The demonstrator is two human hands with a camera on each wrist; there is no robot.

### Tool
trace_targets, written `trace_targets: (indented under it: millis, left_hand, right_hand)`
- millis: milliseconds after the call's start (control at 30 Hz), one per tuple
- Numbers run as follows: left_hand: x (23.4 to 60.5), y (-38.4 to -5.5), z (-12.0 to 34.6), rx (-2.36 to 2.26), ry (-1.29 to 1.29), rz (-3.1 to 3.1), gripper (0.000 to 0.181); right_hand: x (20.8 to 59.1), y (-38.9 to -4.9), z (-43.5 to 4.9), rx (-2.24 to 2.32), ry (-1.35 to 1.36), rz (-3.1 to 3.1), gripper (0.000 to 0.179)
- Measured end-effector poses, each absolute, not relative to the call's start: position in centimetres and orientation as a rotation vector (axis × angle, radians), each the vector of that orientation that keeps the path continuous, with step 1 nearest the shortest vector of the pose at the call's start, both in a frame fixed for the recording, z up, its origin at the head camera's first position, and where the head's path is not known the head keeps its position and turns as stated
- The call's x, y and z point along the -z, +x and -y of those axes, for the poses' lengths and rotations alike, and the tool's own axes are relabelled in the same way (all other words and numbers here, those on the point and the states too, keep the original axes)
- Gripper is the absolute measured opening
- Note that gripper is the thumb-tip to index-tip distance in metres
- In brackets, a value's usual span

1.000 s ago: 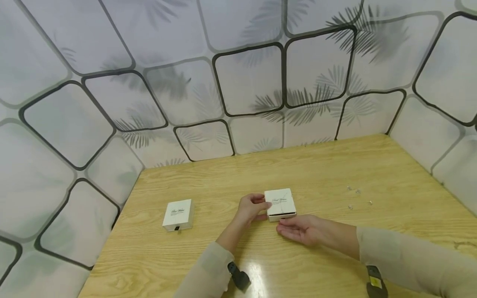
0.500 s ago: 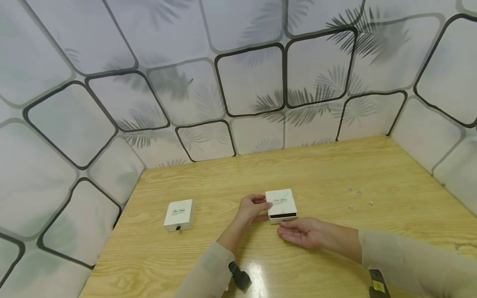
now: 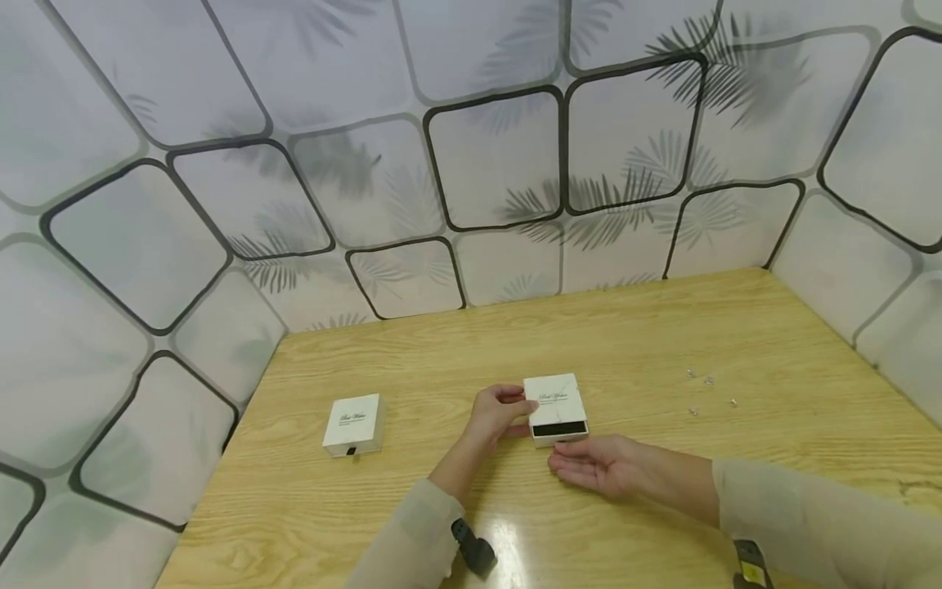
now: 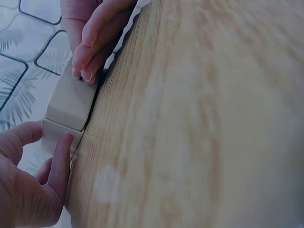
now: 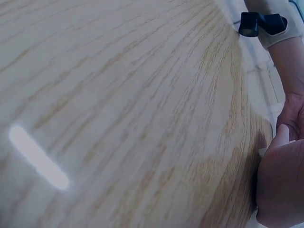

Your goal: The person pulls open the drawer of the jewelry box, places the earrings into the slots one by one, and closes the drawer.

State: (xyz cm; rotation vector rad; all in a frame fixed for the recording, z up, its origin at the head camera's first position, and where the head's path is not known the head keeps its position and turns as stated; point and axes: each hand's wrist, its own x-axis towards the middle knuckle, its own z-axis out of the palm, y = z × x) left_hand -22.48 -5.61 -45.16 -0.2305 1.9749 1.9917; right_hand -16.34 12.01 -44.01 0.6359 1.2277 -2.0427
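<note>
A white drawer box (image 3: 552, 398) with dark lettering lies on the table, its inner tray partly out and showing a dark inside (image 3: 559, 429). My left hand (image 3: 495, 415) grips the sleeve from its left side, thumb on top; in the left wrist view its fingers are bent against the box's side (image 4: 71, 97). At the tray's front my right hand (image 3: 599, 464) pinches the pull tab, which is mostly hidden by the fingertips. The right wrist view shows the back of that hand (image 5: 282, 183) covering most of the box.
A second white box (image 3: 353, 424) with a black tab stands shut on the left of the wooden table (image 3: 441, 360). Several tiny shiny pieces (image 3: 708, 380) are scattered at the right. Patterned cloth walls (image 3: 500, 262) enclose the back and sides.
The tray has slid out of its sleeve toward me, widening the dark gap. My right hand has drawn back slightly with it, while the left hand has stayed in place.
</note>
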Motion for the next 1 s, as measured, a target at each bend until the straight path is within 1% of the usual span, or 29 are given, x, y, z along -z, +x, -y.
trace_targets:
  millis: [367, 767, 1000]
  left_hand:
    - [45.2, -22.5, 5.5, -1.993, -0.239, -2.0, 0.047]
    - [44.4, -22.2, 5.6, -1.974, -0.239, -2.005, 0.045]
    - [44.8, -22.1, 5.5, -1.989, -0.237, -2.013, 0.046]
  right_hand:
    - [43.9, -15.4, -12.2, 2.05, 0.637, -1.221, 0.004]
    - [44.2, -14.3, -11.9, 2.082, 0.641, -1.22, 0.017]
    - [44.0, -13.4, -12.1, 2.071, 0.636, -1.196, 0.013]
